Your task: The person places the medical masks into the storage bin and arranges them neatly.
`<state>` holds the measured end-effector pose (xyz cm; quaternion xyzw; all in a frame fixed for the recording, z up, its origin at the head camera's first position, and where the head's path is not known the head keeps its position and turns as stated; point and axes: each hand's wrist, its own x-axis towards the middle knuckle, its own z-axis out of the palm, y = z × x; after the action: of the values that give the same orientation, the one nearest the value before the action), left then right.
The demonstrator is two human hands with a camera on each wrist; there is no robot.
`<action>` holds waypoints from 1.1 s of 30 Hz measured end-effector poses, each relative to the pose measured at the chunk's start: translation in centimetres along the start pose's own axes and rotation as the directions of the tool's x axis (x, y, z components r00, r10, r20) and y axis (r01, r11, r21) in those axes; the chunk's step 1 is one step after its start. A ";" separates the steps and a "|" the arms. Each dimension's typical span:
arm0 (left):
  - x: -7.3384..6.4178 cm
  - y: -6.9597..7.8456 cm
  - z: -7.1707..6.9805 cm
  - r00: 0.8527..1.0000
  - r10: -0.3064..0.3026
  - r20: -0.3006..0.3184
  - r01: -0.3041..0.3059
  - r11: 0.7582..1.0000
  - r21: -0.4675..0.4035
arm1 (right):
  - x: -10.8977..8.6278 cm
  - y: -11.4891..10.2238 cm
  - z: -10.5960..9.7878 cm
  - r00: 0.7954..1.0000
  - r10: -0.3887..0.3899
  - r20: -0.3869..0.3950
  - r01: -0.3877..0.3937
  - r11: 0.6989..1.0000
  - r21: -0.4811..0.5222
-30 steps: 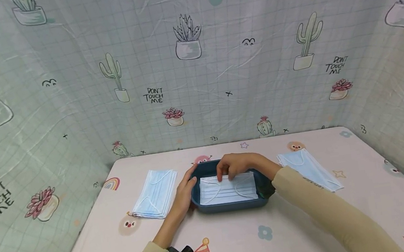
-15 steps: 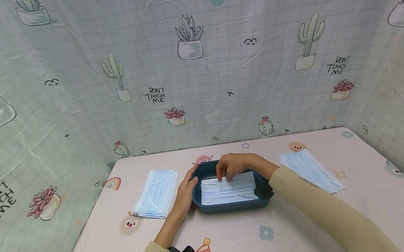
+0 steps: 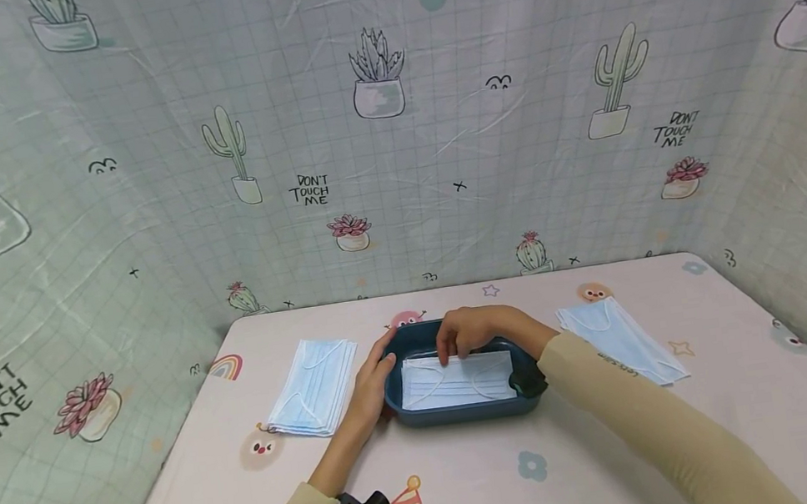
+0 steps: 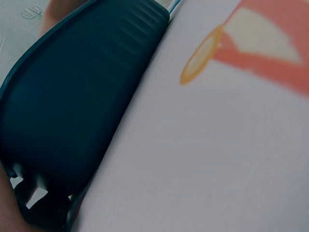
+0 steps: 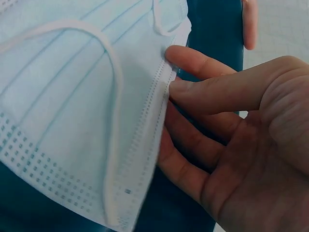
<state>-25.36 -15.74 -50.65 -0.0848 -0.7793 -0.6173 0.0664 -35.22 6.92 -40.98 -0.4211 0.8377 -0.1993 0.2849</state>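
A dark blue basket [image 3: 461,415] sits mid-table with a light blue pleated face mask [image 3: 457,384] inside, ear loops on top. My left hand [image 3: 369,386] holds the basket's left end, thumb at the rim; the left wrist view shows the basket's outer wall [image 4: 72,96]. Reaching in from the right, my right hand [image 3: 469,330] pinches the far edge of the mask. In the right wrist view, thumb and index finger are at the mask's edge [image 5: 154,104], and the other fingers [image 5: 186,169] go behind it. How many masks lie beneath is hidden.
A stack of face masks [image 3: 313,387] lies left of the basket. More masks [image 3: 614,339] lie to the right, partly behind my right sleeve [image 3: 642,408]. The pink printed table [image 3: 469,479] meets a patterned curtain [image 3: 435,198] at the back and sides.
My right hand's fingers have shifted very slightly, and the mask's far edge sits a little nearer to me in the basket. The left hand stays at the basket's left end.
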 end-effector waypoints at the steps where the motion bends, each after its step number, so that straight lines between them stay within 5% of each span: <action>1: 0.0 0.0 0.0 1.000 0.002 0.000 -0.002 1.000 -0.001 | -0.1 0.0 0.0 1.000 0.009 0.003 -0.009 1.000 0.002; 18: 0.1 0.1 0.0 1.000 0.000 -0.008 0.000 1.000 0.014 | -1.3 -1.2 -0.8 0.997 -0.005 -0.073 -0.001 0.997 -0.074; 33: 0.4 0.0 -0.1 1.000 0.017 -0.005 -0.017 1.000 0.014 | -8.0 -1.5 -2.1 0.963 -0.150 -0.222 0.155 0.988 0.004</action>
<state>-25.72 -15.78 -50.52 -0.0893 -0.7827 -0.6114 0.0740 -31.81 12.83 -35.98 -0.4565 0.8271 -0.2750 0.1783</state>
